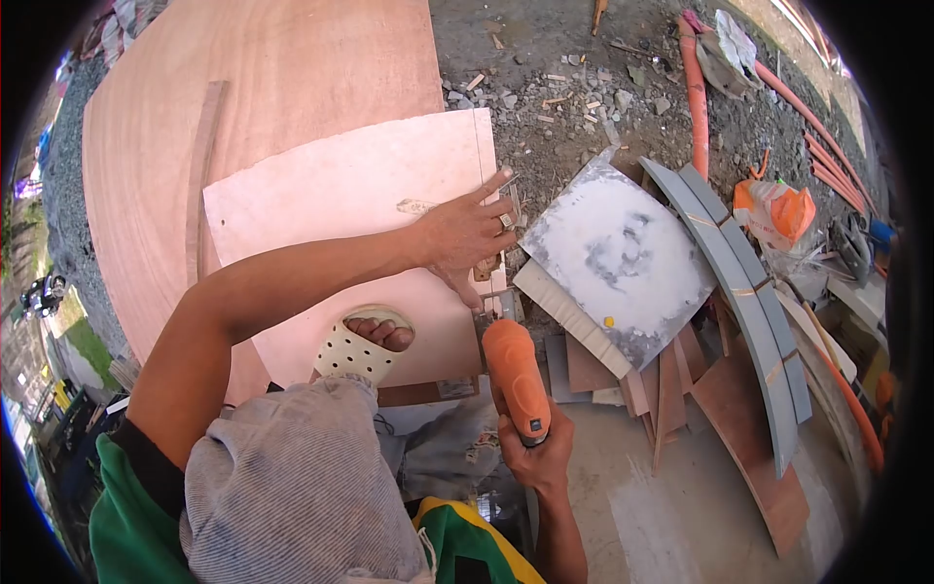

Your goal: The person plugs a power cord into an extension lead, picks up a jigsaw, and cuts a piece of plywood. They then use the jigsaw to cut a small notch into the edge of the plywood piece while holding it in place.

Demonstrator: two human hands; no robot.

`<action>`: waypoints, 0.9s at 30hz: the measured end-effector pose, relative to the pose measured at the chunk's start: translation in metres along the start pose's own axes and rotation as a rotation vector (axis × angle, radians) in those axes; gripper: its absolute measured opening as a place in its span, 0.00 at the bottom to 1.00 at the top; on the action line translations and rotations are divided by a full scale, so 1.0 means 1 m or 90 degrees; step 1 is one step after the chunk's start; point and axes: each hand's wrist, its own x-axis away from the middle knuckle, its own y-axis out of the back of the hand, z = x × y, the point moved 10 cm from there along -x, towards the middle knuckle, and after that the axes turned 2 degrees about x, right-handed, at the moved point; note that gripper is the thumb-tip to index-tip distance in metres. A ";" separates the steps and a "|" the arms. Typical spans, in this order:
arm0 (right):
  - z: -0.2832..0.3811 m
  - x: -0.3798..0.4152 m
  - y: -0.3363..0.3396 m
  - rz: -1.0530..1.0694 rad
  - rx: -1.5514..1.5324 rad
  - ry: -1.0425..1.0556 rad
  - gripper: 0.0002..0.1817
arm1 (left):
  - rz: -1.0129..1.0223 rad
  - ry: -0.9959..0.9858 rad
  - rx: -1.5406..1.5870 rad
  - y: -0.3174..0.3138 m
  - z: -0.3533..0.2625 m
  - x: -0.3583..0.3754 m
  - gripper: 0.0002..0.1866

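My left hand [465, 234], a ring on one finger, lies spread near the right edge of a pale pink plywood sheet [311, 209]. Its thumb points toward the front of an orange power tool, which looks like a jigsaw [518, 375]. Wrapped around the tool's handle is my right hand [541, 450]. The tool's front end meets the sheet's right edge, where a straight line [479, 146] runs along the board. Its blade is hidden from this angle. My foot in a cream perforated shoe [355, 355] rests on the sheet.
Beneath lies a larger plywood panel [292, 58] with a narrow wood strip [205, 175] on it. To the right are a white-smeared square board [623, 248], grey curved strips [754, 311] and plywood offcuts [749, 438]. Orange pipes [695, 97] and rubble [584, 97] lie beyond.
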 end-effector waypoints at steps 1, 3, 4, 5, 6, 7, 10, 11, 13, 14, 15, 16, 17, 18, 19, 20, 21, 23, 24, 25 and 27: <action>0.001 0.000 0.001 -0.006 -0.008 0.004 0.13 | 0.030 -0.007 -0.012 -0.002 -0.001 -0.001 0.53; 0.002 0.000 0.000 -0.001 -0.007 -0.006 0.13 | 0.058 -0.013 -0.023 -0.008 -0.001 -0.002 0.53; 0.002 0.000 0.000 0.005 -0.008 -0.015 0.13 | 0.061 -0.018 -0.007 -0.011 -0.001 -0.003 0.53; 0.002 -0.001 0.000 0.004 -0.008 -0.015 0.13 | 0.064 -0.024 0.009 -0.015 -0.001 -0.004 0.52; 0.000 -0.001 0.000 0.012 0.005 -0.020 0.12 | 0.064 -0.024 0.009 -0.011 -0.002 -0.005 0.52; -0.002 -0.001 0.000 0.020 0.019 -0.024 0.12 | 0.099 -0.022 0.012 -0.012 -0.002 -0.006 0.51; 0.001 -0.001 -0.001 0.024 0.030 -0.021 0.12 | 0.099 -0.028 0.010 -0.012 -0.002 -0.006 0.49; 0.001 -0.001 -0.001 0.024 0.030 -0.020 0.12 | 0.066 -0.036 0.008 -0.009 -0.003 -0.006 0.48; -0.003 0.000 -0.001 0.021 0.015 -0.035 0.11 | 0.101 -0.030 0.008 -0.012 -0.002 -0.007 0.47; -0.002 0.000 0.000 0.022 0.014 -0.036 0.11 | 0.135 -0.025 0.007 -0.016 -0.001 -0.007 0.47; -0.001 -0.001 0.000 0.025 0.019 -0.042 0.11 | 0.136 -0.025 0.008 -0.019 -0.001 -0.007 0.47; -0.001 -0.001 -0.001 0.030 0.024 -0.048 0.11 | 0.116 -0.028 0.011 -0.018 -0.001 -0.007 0.47; -0.001 -0.001 -0.001 0.032 0.023 -0.048 0.11 | 0.097 -0.030 0.014 -0.016 -0.001 -0.007 0.47; -0.001 -0.001 -0.001 0.029 0.022 -0.040 0.11 | 0.098 -0.028 0.014 -0.014 -0.001 -0.007 0.47; 0.000 -0.001 -0.001 0.024 0.022 -0.034 0.11 | 0.127 -0.025 0.009 -0.016 -0.001 -0.007 0.47; 0.001 -0.001 -0.001 0.023 0.022 -0.035 0.11 | 0.155 -0.022 0.006 -0.019 -0.001 -0.008 0.47; 0.004 -0.002 -0.001 0.023 0.032 -0.036 0.11 | 0.154 -0.023 0.006 -0.021 -0.001 -0.007 0.47; 0.004 -0.003 -0.001 0.024 0.041 -0.036 0.11 | 0.133 -0.030 0.019 -0.021 -0.001 -0.007 0.47; 0.002 -0.002 -0.001 0.019 0.037 -0.033 0.11 | 0.133 -0.030 0.019 -0.021 -0.001 -0.006 0.47; 0.001 -0.002 0.000 0.014 0.034 -0.030 0.11 | 0.131 -0.028 0.019 -0.021 -0.001 -0.006 0.47; 0.003 -0.003 -0.001 0.015 0.028 -0.031 0.11 | 0.128 -0.026 0.019 -0.021 -0.001 -0.006 0.47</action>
